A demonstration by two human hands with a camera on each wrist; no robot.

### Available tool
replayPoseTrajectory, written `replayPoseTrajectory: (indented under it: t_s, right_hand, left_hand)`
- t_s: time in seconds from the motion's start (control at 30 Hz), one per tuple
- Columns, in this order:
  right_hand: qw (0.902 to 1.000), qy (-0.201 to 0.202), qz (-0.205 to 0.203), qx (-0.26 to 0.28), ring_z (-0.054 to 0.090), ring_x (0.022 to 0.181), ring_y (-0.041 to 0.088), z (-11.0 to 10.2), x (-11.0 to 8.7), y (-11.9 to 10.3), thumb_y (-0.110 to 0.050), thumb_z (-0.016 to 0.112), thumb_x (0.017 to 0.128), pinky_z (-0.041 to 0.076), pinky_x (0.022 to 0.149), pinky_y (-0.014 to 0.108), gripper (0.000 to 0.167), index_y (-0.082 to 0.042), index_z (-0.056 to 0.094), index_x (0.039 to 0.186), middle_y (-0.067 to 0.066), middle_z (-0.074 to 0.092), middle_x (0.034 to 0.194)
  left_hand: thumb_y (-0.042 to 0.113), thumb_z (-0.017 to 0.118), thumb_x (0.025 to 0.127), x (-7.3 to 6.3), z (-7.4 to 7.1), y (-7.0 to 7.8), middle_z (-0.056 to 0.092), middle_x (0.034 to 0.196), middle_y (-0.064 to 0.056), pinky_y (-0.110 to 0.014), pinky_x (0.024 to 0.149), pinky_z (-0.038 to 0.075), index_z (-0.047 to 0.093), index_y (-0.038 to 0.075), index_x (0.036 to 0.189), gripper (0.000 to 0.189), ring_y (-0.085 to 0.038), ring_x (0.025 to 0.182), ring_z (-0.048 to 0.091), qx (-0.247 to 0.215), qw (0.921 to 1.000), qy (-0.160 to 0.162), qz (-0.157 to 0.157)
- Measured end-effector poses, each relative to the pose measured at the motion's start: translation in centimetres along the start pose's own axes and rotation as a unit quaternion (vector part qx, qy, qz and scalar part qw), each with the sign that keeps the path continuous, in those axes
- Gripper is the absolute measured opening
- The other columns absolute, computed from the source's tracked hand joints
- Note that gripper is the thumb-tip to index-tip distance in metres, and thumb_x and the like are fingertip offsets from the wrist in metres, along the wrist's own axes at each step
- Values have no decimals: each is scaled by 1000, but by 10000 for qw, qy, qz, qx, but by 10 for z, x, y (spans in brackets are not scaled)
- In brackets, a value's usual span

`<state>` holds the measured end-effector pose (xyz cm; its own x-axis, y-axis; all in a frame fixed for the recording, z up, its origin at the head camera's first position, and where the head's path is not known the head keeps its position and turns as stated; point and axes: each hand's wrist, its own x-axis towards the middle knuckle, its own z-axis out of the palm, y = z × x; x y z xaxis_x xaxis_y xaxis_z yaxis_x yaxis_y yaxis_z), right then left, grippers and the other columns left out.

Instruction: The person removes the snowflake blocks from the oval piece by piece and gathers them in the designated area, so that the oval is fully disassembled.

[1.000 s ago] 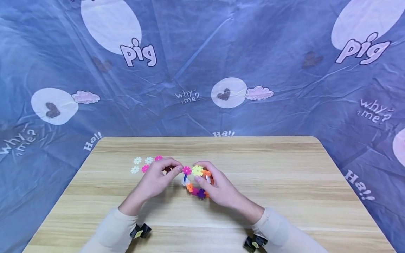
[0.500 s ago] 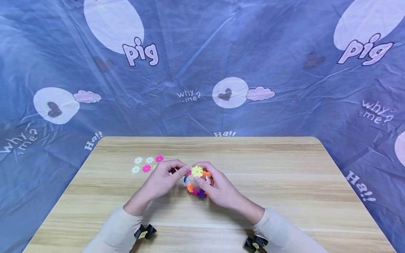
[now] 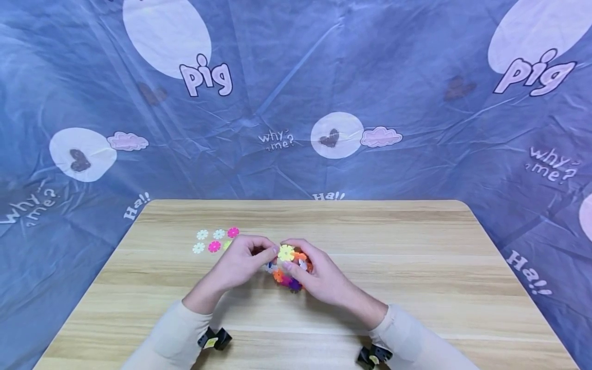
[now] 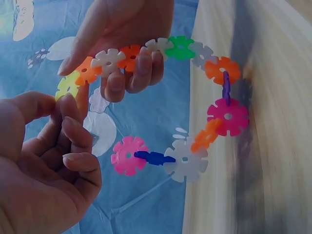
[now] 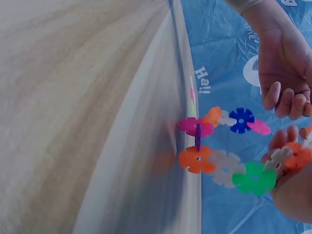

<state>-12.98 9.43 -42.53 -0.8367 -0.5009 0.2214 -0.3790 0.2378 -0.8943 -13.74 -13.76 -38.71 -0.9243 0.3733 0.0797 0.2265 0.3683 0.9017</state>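
Observation:
A chain of flower-shaped interlocking plastic discs point(image 4: 185, 160) is held between the two hands, its lower part hanging in a loop close over the table. My left hand point(image 3: 245, 261) pinches the yellow disc point(image 4: 67, 87) at one end of the chain between thumb and fingertips. My right hand point(image 3: 319, 272) grips the chain near that end, its fingers curled behind the orange and white discs point(image 4: 108, 61). The chain's other end, a pink disc point(image 4: 129, 155) joined to a blue one point(image 4: 155, 157), hangs free below the left fingers in the left wrist view.
Loose white discs point(image 3: 202, 234) and pink discs point(image 3: 214, 246) lie flat on the wooden table point(image 3: 416, 267) left of the hands. A yellow loose disc point(image 3: 227, 244) is partly hidden behind the left hand. Blue printed cloth point(image 3: 287, 77) surrounds the table's back and sides.
My left hand has moved right, past the pink end disc, to the yellow disc and pinches it. The right hand has stayed nearly in place, with the yellow disc shifting slightly down and left.

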Motion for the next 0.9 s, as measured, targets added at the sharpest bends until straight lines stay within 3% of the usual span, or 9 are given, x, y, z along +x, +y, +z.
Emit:
replayPoseTrajectory:
  t_s: [0.27,0.4,0.57,0.8,0.9]
  right_hand:
    - [9997,106,181,98,70,97,14,-9,0,5,-21,73,104,60,84,29,48,-10,58,148,9,71,114]
    - [9996,111,250,46,71,102,18,-12,0,4,-23,75,103,59,90,30,47,-9,61,146,9,72,117]
    - [9997,6,236,-62,71,118,22,-13,-1,3,-24,72,105,58,101,32,44,-11,63,146,9,74,132]
    - [9998,32,162,-81,72,116,22,-12,-1,4,-22,70,106,60,98,30,42,-9,63,145,14,74,133]
    - [9999,42,79,-123,72,114,20,-12,0,4,-22,69,107,59,99,29,41,-9,63,145,14,74,131]
  left_hand:
    - [9,66,102,-2,-4,-6,76,89,-12,-25,78,55,77,-5,98,18,-16,84,66,-329,9979,345,-446]
    - [6,65,103,-2,-7,-10,75,88,-6,-24,83,55,75,-8,100,18,-10,85,66,-515,9969,383,-463]
    - [3,62,103,-2,-9,-11,76,91,-5,-22,87,58,72,-14,106,21,-8,87,68,-868,9943,320,-523]
    - [11,59,109,-1,-4,-7,75,95,-16,-24,79,59,71,-11,114,26,-15,84,67,-760,9939,393,-694]
    - [15,60,110,-2,2,-4,73,92,-12,-24,76,58,73,-8,117,28,-14,80,65,-767,9930,423,-788]
